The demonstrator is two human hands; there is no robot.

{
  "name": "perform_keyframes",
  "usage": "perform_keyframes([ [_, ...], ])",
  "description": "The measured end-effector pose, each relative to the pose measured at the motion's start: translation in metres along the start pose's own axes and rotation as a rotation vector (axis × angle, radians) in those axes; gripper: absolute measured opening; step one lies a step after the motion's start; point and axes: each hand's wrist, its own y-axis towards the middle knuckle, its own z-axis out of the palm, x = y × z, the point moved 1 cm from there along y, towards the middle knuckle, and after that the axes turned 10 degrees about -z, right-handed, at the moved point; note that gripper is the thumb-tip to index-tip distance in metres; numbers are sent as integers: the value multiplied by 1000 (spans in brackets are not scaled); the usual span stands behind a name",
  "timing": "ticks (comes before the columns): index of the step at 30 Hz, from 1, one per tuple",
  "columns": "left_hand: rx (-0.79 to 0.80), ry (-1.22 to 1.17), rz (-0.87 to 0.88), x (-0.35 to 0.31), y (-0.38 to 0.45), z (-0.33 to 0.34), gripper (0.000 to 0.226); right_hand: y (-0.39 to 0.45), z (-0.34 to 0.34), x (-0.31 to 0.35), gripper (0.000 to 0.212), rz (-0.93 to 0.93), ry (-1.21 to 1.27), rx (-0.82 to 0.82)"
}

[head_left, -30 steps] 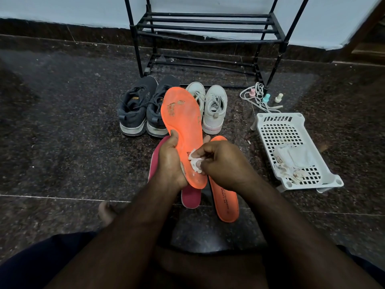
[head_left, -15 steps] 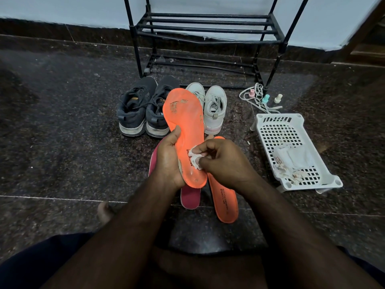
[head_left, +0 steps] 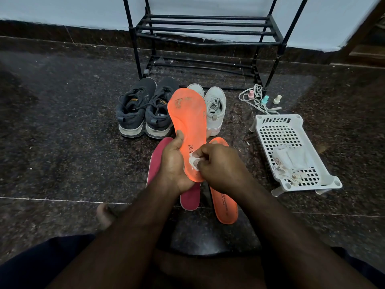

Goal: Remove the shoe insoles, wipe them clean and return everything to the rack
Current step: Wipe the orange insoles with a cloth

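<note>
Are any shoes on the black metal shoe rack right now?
No, the black metal shoe rack holds nothing visible; the dark grey sneakers and white sneakers stand on the floor before it.

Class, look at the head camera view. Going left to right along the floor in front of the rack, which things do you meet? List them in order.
Dark shoes → white shoes → white cord → small bottles → white basket.

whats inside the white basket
The white basket holds a crumpled pile of whitish wipes or packets at its near end; what lies beneath the pile is covered.
</note>
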Motion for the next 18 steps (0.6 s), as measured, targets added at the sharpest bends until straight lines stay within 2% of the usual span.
perform_keyframes([
  [5,-72,19,23,-1,-2,4,74,-2,-2,0,11,7,139,94],
  [7,-72,33,29,-1,-6,7,75,-2,-5,-2,15,10,158,21],
  [10,-59,34,39,-2,-8,8,74,1,-5,-4,25,-55,-19,-137],
  [13,-80,20,35,0,-4,4,75,0,3,1,24,-104,-90,-43],
  [18,-153,22,32,2,-5,6,70,-5,3,0,18,-45,79,100],
])
